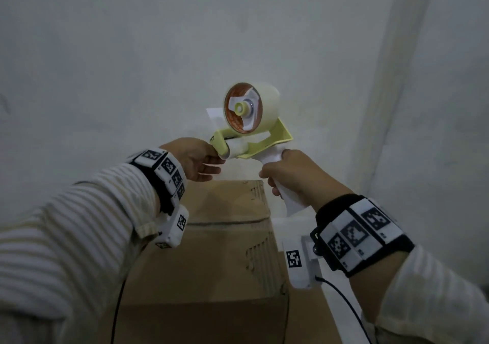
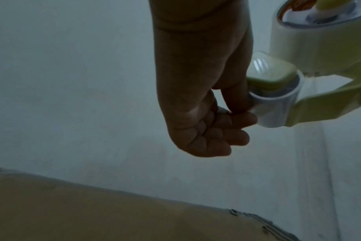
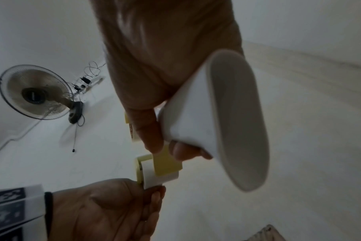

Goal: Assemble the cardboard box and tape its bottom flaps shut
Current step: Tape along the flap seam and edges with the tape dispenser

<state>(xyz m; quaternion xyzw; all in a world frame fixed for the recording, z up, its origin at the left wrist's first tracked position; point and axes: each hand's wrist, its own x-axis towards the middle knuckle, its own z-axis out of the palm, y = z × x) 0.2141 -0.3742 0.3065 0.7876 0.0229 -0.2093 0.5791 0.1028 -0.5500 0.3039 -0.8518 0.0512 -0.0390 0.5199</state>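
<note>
the right hand [image 1: 293, 174] grips the tape gun [image 1: 251, 127] handle at frame centre, the left hand [image 1: 195, 162] pinches its roller end, where tape could stick back or miss the box [image 1: 211, 251] seam

Wall-mounted fan [image 3: 34, 93] with pull cord hanging below; tangled wires [image 3: 88, 76] beside it on pale wall [image 1: 105, 52].

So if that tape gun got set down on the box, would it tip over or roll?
Probably tip: the tape dispenser looks top-heavy, with a big tape roll above a narrow white handle gripped by the right hand. Rolling seems unlikely, since its yellow frame has flat edges. The cardboard box offers a flat top.
</note>
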